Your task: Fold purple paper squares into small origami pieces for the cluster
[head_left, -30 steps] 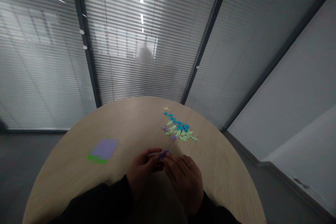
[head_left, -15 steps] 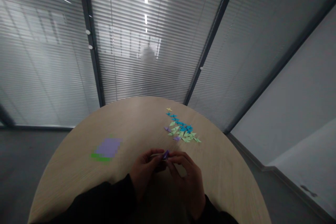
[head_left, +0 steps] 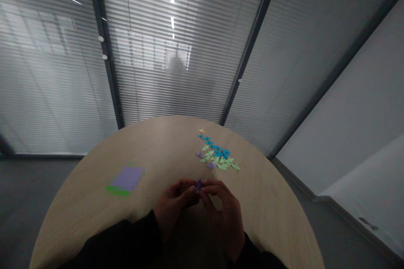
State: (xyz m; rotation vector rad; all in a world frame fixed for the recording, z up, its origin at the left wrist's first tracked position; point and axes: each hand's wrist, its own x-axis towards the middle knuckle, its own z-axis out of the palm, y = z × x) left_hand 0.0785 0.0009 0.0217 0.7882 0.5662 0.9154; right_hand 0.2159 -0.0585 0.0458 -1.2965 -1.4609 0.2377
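Between the fingertips of both hands is a small piece of folded purple paper (head_left: 198,184), partly covered by the fingers. My left hand (head_left: 174,201) pinches it from the left, thumb uppermost. From the right, my right hand (head_left: 222,208) grips it with thumb and forefinger. Beyond the hands, small folded paper pieces lie in a group: a yellow one (head_left: 201,130) at the far end, several blue ones (head_left: 217,150), several pale green ones (head_left: 222,162), and purple ones, including one purple piece (head_left: 211,165) close to the hands.
To the left lies a stack of square paper sheets (head_left: 128,178), purple over green, blurred by pixelation. Everything rests on a round wooden table (head_left: 151,138). Behind its far edge stands a glass partition with blinds (head_left: 176,96), and a pale wall (head_left: 353,105) is at the right.
The purple paper has turned slightly and stands more upright between my fingers. Both hands keep nearly the same place. The whole view has shifted a little.
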